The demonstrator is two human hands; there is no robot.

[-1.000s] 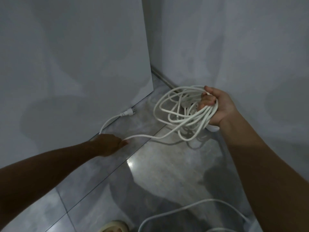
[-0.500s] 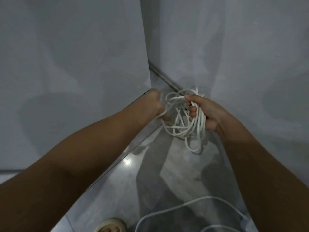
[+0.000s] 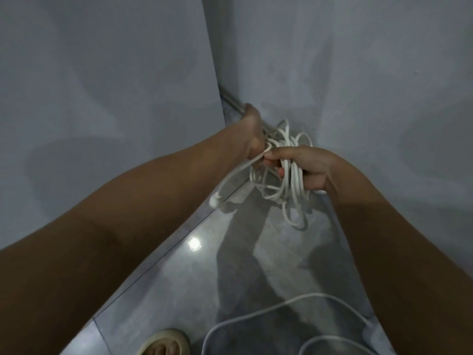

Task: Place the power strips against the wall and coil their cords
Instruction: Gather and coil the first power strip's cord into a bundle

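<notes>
A bundle of white cord loops (image 3: 291, 183) hangs from my right hand (image 3: 307, 167), whose fingers are curled round it, close to the right wall. My left hand (image 3: 253, 137) grips the loose end of the same cord just left of the bundle, touching the right hand. From it a short length curves down to the white plug (image 3: 214, 201), which dangles above the floor. A small white piece, perhaps the power strip (image 3: 320, 192), shows under my right wrist; most of it is hidden.
Grey walls meet in a corner with a metal strip (image 3: 230, 101) along the base. A second white cord (image 3: 281, 311) lies looped on the glossy tiled floor near the bottom. My foot in a pale sandal (image 3: 166, 342) is at the bottom edge.
My left hand came from the floor at the left wall up to the coil, bringing the cord end. The plug left the floor and now dangles. The coil hangs tighter.
</notes>
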